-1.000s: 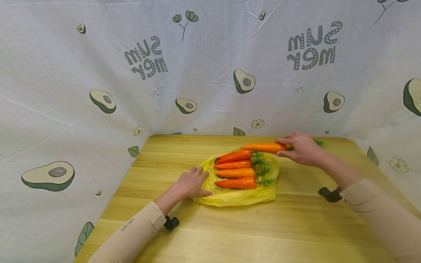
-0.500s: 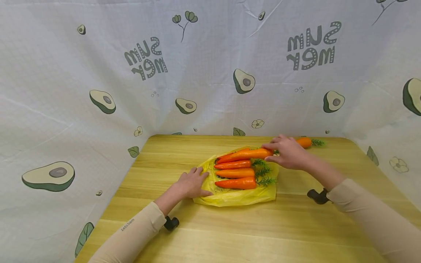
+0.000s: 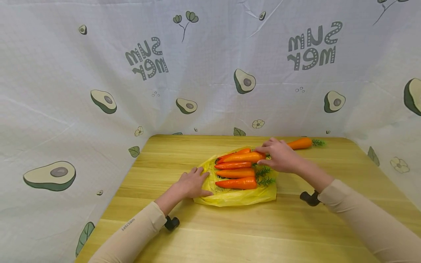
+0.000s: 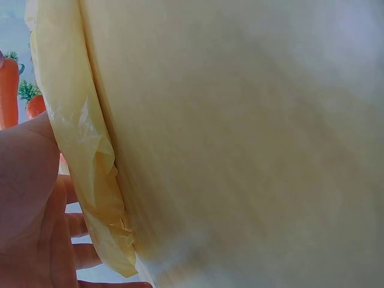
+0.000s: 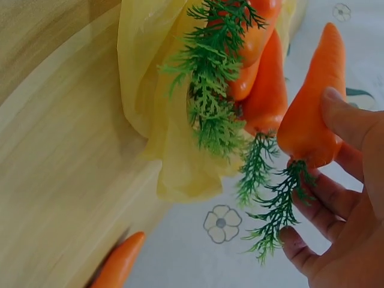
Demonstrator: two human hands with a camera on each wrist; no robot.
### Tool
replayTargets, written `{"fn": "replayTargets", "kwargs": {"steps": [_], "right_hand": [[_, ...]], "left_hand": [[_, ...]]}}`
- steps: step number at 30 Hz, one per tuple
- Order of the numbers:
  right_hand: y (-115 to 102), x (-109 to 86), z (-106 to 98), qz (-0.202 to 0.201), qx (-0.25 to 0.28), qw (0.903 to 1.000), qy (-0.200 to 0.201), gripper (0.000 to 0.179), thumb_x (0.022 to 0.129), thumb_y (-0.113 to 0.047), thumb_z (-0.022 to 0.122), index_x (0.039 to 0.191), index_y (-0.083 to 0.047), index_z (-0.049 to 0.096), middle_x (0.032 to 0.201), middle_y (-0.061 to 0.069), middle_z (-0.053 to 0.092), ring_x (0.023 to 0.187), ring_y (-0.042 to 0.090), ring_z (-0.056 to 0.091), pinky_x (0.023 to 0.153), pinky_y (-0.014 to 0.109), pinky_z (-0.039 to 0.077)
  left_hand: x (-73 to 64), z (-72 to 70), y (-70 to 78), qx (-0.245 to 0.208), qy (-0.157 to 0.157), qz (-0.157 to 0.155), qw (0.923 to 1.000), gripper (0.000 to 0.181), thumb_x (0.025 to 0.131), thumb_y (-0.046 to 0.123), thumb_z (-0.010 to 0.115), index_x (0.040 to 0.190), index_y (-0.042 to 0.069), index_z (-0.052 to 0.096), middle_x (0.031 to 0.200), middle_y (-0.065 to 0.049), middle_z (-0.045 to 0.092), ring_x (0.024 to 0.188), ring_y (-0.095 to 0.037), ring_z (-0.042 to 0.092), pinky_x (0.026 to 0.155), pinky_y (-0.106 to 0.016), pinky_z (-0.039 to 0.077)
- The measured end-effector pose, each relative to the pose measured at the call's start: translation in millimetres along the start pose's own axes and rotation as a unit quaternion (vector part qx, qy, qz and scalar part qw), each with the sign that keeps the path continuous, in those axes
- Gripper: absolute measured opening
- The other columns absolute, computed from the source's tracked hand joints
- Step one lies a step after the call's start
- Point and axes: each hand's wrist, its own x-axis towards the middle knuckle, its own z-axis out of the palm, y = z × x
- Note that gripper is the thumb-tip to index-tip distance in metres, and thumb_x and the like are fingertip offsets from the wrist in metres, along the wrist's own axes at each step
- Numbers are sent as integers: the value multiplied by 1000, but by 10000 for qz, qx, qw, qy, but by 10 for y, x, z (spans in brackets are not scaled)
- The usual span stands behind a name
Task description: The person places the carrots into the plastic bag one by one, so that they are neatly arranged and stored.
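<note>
My right hand (image 3: 279,156) pinches an orange carrot (image 3: 245,157) near its wide end, with the thumb on one side and fingers on the other. The right wrist view shows that carrot's feathery green top (image 5: 288,204) hanging under the palm. In the head view the held carrot overlaps a redder carrot (image 3: 244,151) at the far end of a row. The other carrots (image 3: 236,183) of the row lie side by side on a yellow plastic bag (image 3: 230,199), tips pointing left. My left hand (image 3: 192,183) rests with spread fingers on the bag's left edge.
One more orange carrot (image 3: 302,143) with a green top lies at the back right of the wooden table (image 3: 236,230), partly behind my right hand. A white curtain (image 3: 210,54) printed with avocados stands along the back and sides.
My right hand has moved left and nearer with its carrot, from beyond the row to over the bag. The carrot at the back right has come into view. My left hand stays put.
</note>
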Motion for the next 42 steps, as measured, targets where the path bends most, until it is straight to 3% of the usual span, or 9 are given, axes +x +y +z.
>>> {"fn": "replayTargets", "kwargs": {"steps": [17, 33, 42], "right_hand": [[-112, 110, 225, -97, -317, 9995, 4, 49, 87, -34, 79, 130, -12, 70, 116, 14, 69, 110, 35, 55, 90, 59, 44], [-159, 151, 377, -283, -683, 9972, 124, 46, 87, -35, 79, 127, -13, 71, 119, 15, 68, 106, 33, 56, 81, 51, 46], [-152, 186, 419, -111, -514, 9985, 146, 47, 86, -37, 80, 124, -11, 71, 117, 12, 72, 105, 32, 60, 84, 52, 50]], "left_hand": [[13, 2, 7, 159, 8, -20, 9999, 86, 89, 73, 55, 157, 23, 37, 161, -9, 32, 147, -32, 34, 101, -54, 47], [17, 18, 1, 84, 16, -21, 10000, 87, 89, 74, 55, 157, 23, 37, 162, -9, 32, 147, -32, 33, 100, -55, 47], [8, 4, -3, 90, 56, 8, 9999, 86, 89, 73, 56, 156, 23, 38, 161, -10, 33, 146, -32, 35, 99, -55, 48]]}}
